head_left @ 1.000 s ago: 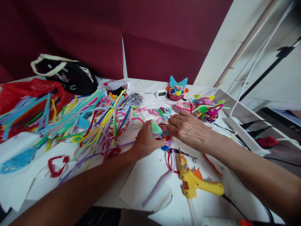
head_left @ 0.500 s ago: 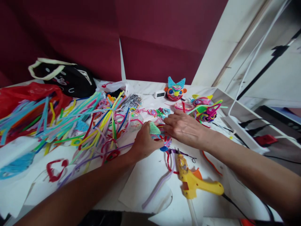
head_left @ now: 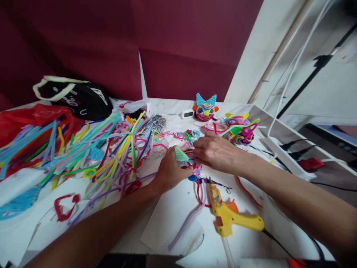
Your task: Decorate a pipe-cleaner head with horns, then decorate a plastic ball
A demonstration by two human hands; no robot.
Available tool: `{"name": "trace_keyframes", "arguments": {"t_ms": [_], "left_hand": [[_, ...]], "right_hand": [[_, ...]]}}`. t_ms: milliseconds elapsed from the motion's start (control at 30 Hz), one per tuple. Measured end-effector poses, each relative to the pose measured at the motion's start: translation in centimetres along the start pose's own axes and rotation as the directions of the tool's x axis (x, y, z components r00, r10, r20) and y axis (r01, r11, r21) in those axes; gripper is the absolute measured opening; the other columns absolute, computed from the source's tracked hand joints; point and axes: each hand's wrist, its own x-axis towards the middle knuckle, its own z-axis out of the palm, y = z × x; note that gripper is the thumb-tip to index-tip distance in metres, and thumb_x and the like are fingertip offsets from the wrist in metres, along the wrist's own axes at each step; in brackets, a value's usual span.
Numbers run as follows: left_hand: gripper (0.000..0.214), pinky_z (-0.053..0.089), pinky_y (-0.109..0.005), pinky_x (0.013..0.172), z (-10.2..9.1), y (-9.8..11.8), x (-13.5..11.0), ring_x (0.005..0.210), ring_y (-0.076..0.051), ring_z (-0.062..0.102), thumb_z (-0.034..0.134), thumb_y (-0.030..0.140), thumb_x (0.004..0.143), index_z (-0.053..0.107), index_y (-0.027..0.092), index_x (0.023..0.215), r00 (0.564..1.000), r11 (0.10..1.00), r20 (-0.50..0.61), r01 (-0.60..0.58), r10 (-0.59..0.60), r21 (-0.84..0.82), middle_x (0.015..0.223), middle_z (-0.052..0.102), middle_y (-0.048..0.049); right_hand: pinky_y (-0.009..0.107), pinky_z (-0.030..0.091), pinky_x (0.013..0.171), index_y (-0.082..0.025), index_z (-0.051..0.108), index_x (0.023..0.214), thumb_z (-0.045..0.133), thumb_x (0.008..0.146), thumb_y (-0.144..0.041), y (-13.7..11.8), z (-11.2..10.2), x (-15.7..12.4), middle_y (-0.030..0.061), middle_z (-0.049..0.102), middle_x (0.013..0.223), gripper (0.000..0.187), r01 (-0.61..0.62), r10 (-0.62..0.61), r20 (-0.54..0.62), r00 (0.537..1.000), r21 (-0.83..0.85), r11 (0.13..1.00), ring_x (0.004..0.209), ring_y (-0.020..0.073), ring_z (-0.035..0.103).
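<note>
Between my two hands is a colourful pipe-cleaner figure with a pale green pointed ear; much of it is covered by my fingers. My left hand is closed round its left side, thumb toward the front. From the right, my right hand presses bent fingers against its top; the fingertips are partly hidden. Just in front lies a yellow glue gun on white paper, its nozzle pointing away from me. Beside it are a lilac pipe cleaner and a red one.
Loose pipe cleaners cover the left side, near a red plastic bag and a black bag. At the back are a finished head with blue ears and a small clock. A power strip lies right.
The camera view has shifted slightly. Both hands keep their hold on the figure, with barely any movement of the fingers.
</note>
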Motion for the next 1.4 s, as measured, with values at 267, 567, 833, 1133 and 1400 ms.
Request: {"name": "trace_keyframes", "arguments": {"t_ms": [267, 567, 833, 1133, 1400], "left_hand": [[0.053, 0.05, -0.038, 0.087, 0.0, -0.4, 0.1, 0.097, -0.023, 0.064, 0.073, 0.024, 0.058, 0.056, 0.018, 0.107, 0.999, 0.999, -0.012, -0.041, 0.041, -0.008, 0.105, 0.065, -0.0064], [0.052, 0.05, -0.04, 0.087, 0.0, -0.3, 0.1, 0.098, -0.026, 0.064, 0.07, 0.025, 0.058, 0.056, 0.016, 0.108, 0.999, 0.999, 0.003, -0.04, 0.04, -0.011, 0.105, 0.065, -0.0082], [0.052, 0.05, -0.039, 0.087, -0.1, -0.4, 0.2, 0.098, -0.025, 0.064, 0.069, 0.024, 0.059, 0.056, 0.016, 0.108, 0.998, 0.998, 0.022, -0.05, 0.051, -0.025, 0.106, 0.066, -0.0078], [0.054, 0.049, -0.039, 0.089, 0.1, -0.6, 0.4, 0.102, -0.027, 0.064, 0.07, 0.025, 0.059, 0.056, 0.015, 0.11, 0.999, 0.998, 0.017, -0.051, 0.051, -0.025, 0.108, 0.066, -0.0089], [0.051, 0.051, -0.037, 0.084, 0.0, -0.4, 0.2, 0.094, -0.024, 0.066, 0.071, 0.023, 0.058, 0.055, 0.017, 0.106, 0.999, 0.999, 0.004, -0.039, 0.039, -0.017, 0.103, 0.067, -0.0064]], "right_hand": [[0.037, 0.026, 0.076, -0.016, 0.068, 0.084, 0.055, 0.095, -0.024, -0.1, -0.6, 0.0, 0.0062, 0.068, 0.087, 0.02, -0.012, 0.012, 0.045, 0.999, 0.005, 1.0, 0.085, 0.0216, 0.061], [0.037, 0.023, 0.075, -0.018, 0.069, 0.079, 0.056, 0.094, -0.021, -0.4, -0.7, 0.4, 0.0058, 0.069, 0.084, 0.019, 0.04, -0.039, 0.065, 0.997, -0.014, 0.999, 0.082, 0.0205, 0.06], [0.039, 0.023, 0.079, -0.017, 0.07, 0.084, 0.056, 0.093, -0.021, -0.5, -0.6, 0.3, 0.005, 0.069, 0.084, 0.017, 0.063, -0.063, 0.007, 0.998, -0.014, 0.998, 0.082, 0.0201, 0.061], [0.039, 0.022, 0.08, -0.017, 0.069, 0.08, 0.056, 0.094, -0.021, -0.6, -0.4, 0.2, 0.0054, 0.071, 0.086, 0.019, 0.078, -0.079, -0.014, 0.997, -0.06, 0.995, 0.083, 0.0203, 0.06], [0.039, 0.021, 0.081, -0.017, 0.069, 0.08, 0.055, 0.094, -0.019, -1.0, -0.8, 0.5, 0.0052, 0.071, 0.083, 0.02, 0.044, -0.044, 0.002, 0.999, -0.061, 0.997, 0.078, 0.019, 0.058]]}}
